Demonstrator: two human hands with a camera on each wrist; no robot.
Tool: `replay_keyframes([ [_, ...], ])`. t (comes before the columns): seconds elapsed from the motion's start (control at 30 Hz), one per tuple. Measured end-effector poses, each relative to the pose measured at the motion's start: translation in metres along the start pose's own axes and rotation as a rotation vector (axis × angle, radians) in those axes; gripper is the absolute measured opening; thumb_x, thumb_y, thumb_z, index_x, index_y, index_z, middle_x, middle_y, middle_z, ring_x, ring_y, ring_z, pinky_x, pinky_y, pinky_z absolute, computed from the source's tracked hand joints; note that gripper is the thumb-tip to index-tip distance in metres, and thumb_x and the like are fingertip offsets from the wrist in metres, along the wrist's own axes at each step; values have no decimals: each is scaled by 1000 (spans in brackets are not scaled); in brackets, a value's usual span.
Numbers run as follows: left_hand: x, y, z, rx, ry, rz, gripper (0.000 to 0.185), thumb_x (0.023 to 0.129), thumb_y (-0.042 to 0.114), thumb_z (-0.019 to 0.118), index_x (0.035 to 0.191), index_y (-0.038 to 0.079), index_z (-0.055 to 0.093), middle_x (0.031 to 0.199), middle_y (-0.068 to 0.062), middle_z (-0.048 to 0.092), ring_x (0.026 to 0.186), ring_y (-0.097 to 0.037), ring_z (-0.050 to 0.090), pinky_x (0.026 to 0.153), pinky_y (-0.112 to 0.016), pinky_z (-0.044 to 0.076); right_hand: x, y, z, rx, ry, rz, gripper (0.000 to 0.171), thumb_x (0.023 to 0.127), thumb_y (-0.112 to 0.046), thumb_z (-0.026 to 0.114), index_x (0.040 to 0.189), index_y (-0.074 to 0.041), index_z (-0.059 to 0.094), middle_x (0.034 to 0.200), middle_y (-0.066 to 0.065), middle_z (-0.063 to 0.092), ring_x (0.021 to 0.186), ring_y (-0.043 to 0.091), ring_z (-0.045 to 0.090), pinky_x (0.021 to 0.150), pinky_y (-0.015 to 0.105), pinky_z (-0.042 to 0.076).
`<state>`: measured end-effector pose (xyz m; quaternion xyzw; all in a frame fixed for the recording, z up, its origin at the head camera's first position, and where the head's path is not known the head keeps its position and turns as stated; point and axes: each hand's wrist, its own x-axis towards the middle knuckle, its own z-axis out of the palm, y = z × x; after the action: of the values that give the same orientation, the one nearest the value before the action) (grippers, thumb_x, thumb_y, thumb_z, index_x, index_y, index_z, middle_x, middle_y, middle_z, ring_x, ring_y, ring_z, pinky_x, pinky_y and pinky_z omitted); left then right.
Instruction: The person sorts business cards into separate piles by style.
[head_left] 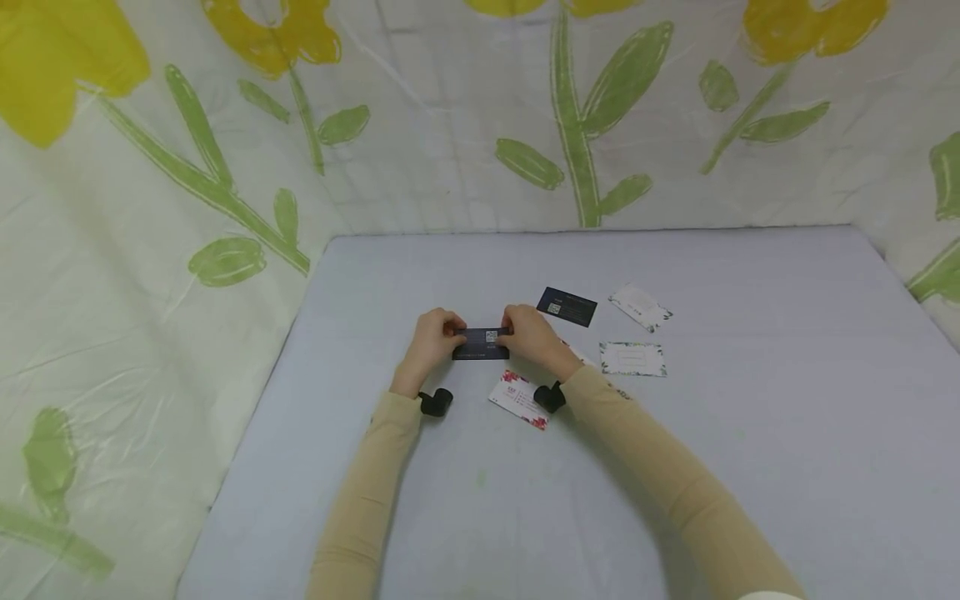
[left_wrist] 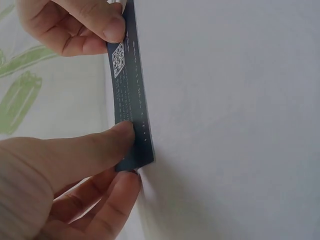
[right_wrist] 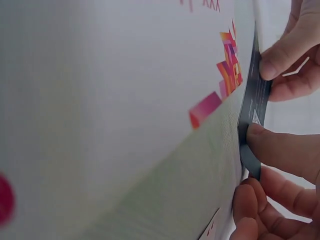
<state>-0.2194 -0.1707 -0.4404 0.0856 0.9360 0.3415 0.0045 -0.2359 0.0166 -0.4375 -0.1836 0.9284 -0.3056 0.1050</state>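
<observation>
A dark blue business card (head_left: 481, 344) with a white QR code is pinched at both short ends, thumbs on its printed face. My left hand (head_left: 432, 342) grips its left end, and my right hand (head_left: 534, 337) its right end. In the left wrist view the card (left_wrist: 132, 90) looks tilted, its long lower edge close to the white table. The right wrist view shows the same card (right_wrist: 253, 100) nearly edge-on between the two hands.
Another dark card (head_left: 567, 307) lies beyond my right hand. Two white cards with leafy borders, one upper (head_left: 640, 307) and one lower (head_left: 633, 359), lie to the right. A red-flowered card (head_left: 519, 400) sits beneath my right wrist, and another card is partly hidden by that arm.
</observation>
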Motion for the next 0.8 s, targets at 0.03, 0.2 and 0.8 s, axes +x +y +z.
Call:
replay_keyframes([
  [0.03,1,1,0,9,-3,0,16,80,0,69,96,-4,68,89,-14,61,79,-23,52,71,-33,44,0,0,0,-4,-1,3,18,86,-18,66,90,-2,57,81,7,53,75,19,47,64,29,40],
  [0.2,4,5,1,55,-35,-3,15,81,1,69,95,-3,68,87,-13,59,80,-24,50,71,-33,43,0,3,-3,-21,-12,26,20,86,-19,66,90,-2,57,85,8,54,76,19,48,65,29,42],
  [0.8,33,35,-1,98,-91,134,16,87,1,60,101,-5,65,93,-16,62,84,-26,56,77,-35,47,-6,24,-39,117,172,-90,17,92,-11,55,98,2,64,86,13,60,77,23,52,68,34,44],
])
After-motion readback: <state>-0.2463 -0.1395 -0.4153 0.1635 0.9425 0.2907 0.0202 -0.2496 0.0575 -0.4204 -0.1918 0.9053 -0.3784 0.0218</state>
